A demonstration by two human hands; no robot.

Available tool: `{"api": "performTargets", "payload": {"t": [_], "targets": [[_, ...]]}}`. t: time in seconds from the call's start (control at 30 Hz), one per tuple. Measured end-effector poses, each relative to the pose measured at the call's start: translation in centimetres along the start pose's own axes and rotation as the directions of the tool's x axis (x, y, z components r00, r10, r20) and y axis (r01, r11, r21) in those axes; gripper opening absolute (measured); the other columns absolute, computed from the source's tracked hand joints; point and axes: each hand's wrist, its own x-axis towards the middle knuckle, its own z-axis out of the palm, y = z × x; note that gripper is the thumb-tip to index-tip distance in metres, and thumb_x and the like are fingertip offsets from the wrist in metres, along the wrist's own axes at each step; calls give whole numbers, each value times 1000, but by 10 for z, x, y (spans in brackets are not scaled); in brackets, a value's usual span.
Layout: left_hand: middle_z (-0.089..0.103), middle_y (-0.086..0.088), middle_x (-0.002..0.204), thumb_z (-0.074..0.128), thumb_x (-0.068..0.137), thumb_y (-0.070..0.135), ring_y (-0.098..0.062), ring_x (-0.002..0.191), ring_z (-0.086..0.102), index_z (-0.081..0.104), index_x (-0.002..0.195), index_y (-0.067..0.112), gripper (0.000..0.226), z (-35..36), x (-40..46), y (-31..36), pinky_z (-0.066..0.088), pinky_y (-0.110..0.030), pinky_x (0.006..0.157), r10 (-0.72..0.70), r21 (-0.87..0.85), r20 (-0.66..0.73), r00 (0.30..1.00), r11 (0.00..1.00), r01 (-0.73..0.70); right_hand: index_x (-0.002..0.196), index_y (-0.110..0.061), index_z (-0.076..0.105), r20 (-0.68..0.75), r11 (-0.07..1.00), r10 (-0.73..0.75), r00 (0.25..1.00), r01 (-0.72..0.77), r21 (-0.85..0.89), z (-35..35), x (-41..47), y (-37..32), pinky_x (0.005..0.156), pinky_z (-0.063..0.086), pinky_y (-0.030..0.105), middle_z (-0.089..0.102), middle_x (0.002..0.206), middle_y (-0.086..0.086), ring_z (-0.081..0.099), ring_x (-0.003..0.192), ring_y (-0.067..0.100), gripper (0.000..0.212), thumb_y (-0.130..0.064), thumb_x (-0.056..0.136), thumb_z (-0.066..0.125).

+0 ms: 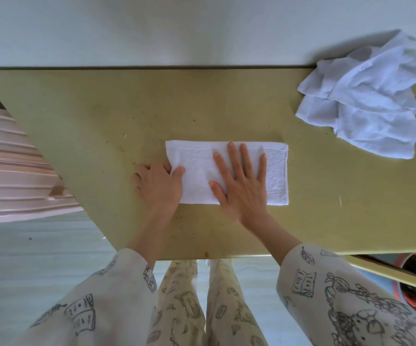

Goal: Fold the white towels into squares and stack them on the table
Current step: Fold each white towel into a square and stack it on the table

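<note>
Centrally, the right hand point(242, 182) lies flat, fingers spread, pressing a folded white towel point(275, 176) on the olive table point(89, 116); the left hand point(158, 184) pinches the towel's 9 o'clock edge, thumb on top; a crumpled pile of towels point(367, 98) rests toward 2 o'clock, well apart

white terry towel folded into a rectangle point(227, 171) at table centre | left hand point(158, 183) pinches its 9 o'clock edge | right hand point(242, 181) flat on it | crumpled white towel pile point(367, 98) at 2 o'clock | olive-yellow table point(89, 116)
</note>
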Motion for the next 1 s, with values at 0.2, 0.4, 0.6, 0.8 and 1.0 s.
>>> {"api": "performTargets", "payload": {"t": [0.2, 0.4, 0.6, 0.8, 1.0], "targets": [[55, -4, 95, 61, 86, 27, -23, 87, 55, 46, 101, 8, 28, -5, 2, 5, 44, -36, 74, 2, -190, 70, 998, 982, 11, 147, -23, 23, 21, 1000, 7, 1000, -7, 1, -1, 0, 0, 111, 8, 61, 18, 156, 9, 10, 143, 29, 61, -53, 94, 21], [53, 7, 92, 53, 91, 39, -13, 83, 50, 49, 106, 10, 33, -7, 9, 6, 38, -22, 66, 3, -371, 127, 992, 928, 45, 147, -23, 23, 39, 1000, 13, 999, -13, 5, -1, 1, -1, 110, 9, 61, 20, 155, 9, 11, 143, 29, 61, -53, 94, 21], [45, 10, 73, 42, 96, 38, -2, 63, 42, 46, 93, 13, 25, -7, 7, 4, 30, -16, 53, 144, -324, -8, 990, 936, -138, 147, -23, 22, 72, 994, 15, 997, -22, 109, -8, 3, 0, 112, 0, 56, 19, 156, 9, 10, 144, 28, 62, -54, 94, 21], [49, 12, 73, 44, 95, 35, -2, 64, 45, 49, 94, 18, 18, -20, -7, 23, 34, -13, 56, 249, -390, -123, 961, 878, -277, 124, -9, 57, -93, 744, 292, 952, -165, 648, -52, -13, 21, 96, 44, 25, 55, 131, 9, 55, 115, 18, 36, -23, 97, 39], [45, 8, 62, 46, 95, 32, -3, 54, 44, 48, 88, 17, 16, 13, -45, 67, 36, -11, 54, 396, -387, -104, 912, 829, -404, 104, -1, 65, 370, 82, 571, 733, -499, 863, -70, -29, 62, 66, 55, 27, 65, 75, 3, 62, 65, 17, 22, -4, 94, 44]]}}
